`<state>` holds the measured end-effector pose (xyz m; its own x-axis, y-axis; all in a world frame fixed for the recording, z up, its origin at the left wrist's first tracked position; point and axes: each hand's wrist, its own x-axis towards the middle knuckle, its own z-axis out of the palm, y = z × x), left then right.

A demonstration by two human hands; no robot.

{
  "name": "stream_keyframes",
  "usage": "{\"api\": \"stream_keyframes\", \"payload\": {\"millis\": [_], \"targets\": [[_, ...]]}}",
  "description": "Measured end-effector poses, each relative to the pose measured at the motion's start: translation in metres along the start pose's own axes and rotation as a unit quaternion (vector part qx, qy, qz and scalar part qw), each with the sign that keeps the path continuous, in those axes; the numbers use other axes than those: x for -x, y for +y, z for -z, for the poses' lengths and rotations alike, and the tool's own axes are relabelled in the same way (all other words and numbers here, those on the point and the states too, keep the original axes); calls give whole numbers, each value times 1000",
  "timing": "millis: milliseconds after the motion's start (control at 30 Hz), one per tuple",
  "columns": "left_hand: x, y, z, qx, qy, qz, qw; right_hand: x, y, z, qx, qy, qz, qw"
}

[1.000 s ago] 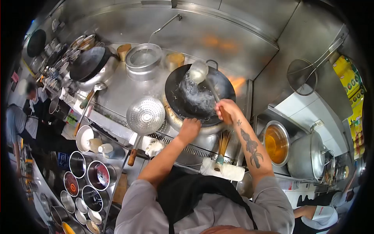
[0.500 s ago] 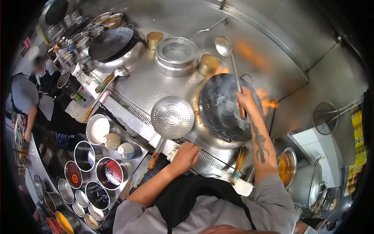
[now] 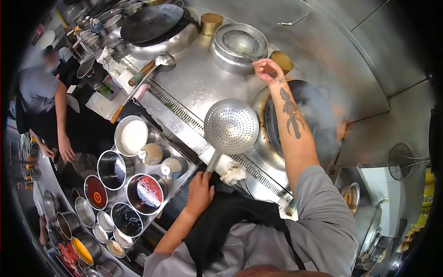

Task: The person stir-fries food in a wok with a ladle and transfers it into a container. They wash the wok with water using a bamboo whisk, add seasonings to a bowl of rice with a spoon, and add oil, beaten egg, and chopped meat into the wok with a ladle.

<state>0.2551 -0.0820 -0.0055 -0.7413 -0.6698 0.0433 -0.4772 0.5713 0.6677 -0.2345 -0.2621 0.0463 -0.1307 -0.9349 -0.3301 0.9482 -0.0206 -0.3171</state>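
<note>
My left hand (image 3: 200, 190) is closed around the handle of a perforated skimmer (image 3: 231, 127), whose round bowl rests near the stove's front edge. Stretched toward the back, my right hand (image 3: 268, 70) is wrapped round a ladle (image 3: 249, 56). The ladle's head is down in the round metal pot (image 3: 220, 51), and its grip is mostly hidden by my fingers. Below my right forearm, the dark wok (image 3: 273, 127) sits on its burner and gives off smoke; the forearm covers part of it. A crumpled white cloth (image 3: 234, 172) lies beside the skimmer's handle.
Several metal pots of sauces, one with red sauce (image 3: 150, 189), stand at left. Another ladle (image 3: 164, 60) lies across the stove edge near a second wok (image 3: 152, 22). Tins (image 3: 211, 23) stand at the back. A co-worker (image 3: 41, 92) is at far left. Flames show right of the wok.
My right hand has moved with the ladle from above the wok to the metal pot. My left hand has gone from the counter edge onto the skimmer's handle. The view has shifted; the flames look smaller.
</note>
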Motion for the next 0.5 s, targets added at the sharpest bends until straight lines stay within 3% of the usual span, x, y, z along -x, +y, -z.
{"api": "stream_keyframes", "payload": {"millis": [33, 133, 167, 300, 500], "targets": [[-1, -4, -4, -19, -22, 24, 999, 3, -1, -3, -93, -21, 46, 994], [-4, -21, -24, -29, -73, 68, 995, 22, -22, -7, -176, -67, -52, 981], [-6, -25, -30, -24, -88, 78, 993, 52, -12, -25, -139, -82, 0, 987], [-12, -22, -30, 2, -77, 78, 994, 141, -14, -36, -151, -99, -11, 984], [-25, 17, -24, -28, 31, -40, 998, 302, -12, -30, -79, -111, -8, 991]]}}
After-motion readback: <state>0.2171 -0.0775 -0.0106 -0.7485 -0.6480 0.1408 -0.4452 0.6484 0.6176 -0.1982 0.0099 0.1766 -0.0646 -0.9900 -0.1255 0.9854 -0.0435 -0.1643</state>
